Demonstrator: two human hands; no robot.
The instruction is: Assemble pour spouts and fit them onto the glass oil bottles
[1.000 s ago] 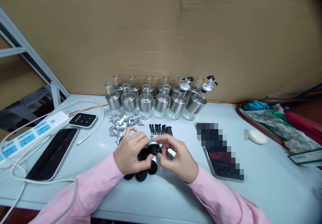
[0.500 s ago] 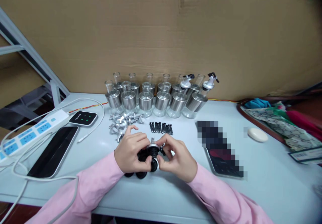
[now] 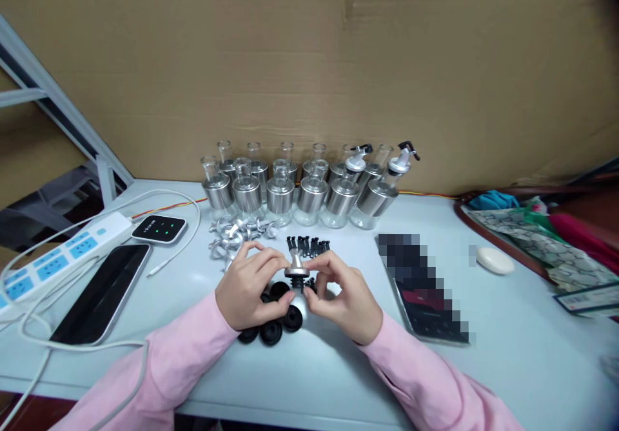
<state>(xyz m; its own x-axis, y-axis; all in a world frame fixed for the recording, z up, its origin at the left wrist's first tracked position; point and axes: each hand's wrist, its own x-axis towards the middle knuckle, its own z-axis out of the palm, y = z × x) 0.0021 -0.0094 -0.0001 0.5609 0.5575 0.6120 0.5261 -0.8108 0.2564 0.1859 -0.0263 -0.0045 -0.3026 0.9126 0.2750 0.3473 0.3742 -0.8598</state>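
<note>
Between my two hands is a silver pour spout [image 3: 296, 270] with a black ribbed stopper below, held upright. My left hand [image 3: 254, 286] pinches it from the left with thumb and finger. From the right, my right hand [image 3: 341, 295] grips it the same way. Several round black rubber stoppers [image 3: 271, 331] lie under and beside my left hand, partly hidden by it. Behind my hands is a heap of silver spout parts [image 3: 232, 234]. A row of small black levers [image 3: 309, 246] lies to the right of that heap, its near part covered by my hands.
Glass bottles with steel sleeves [image 3: 280, 192] stand in two rows at the back; two carry spouts [image 3: 400, 163]. On the left are a phone [image 3: 104, 295], a power strip [image 3: 68, 257], a black-faced device [image 3: 159, 229] and cables. A partly pixelated phone [image 3: 411, 302] and white oval object [image 3: 494, 260] lie right.
The spout has risen slightly and tilted so that more of its silver top shows. Both hands stay on it, fingers a little straighter. More of the black stoppers below is uncovered.
</note>
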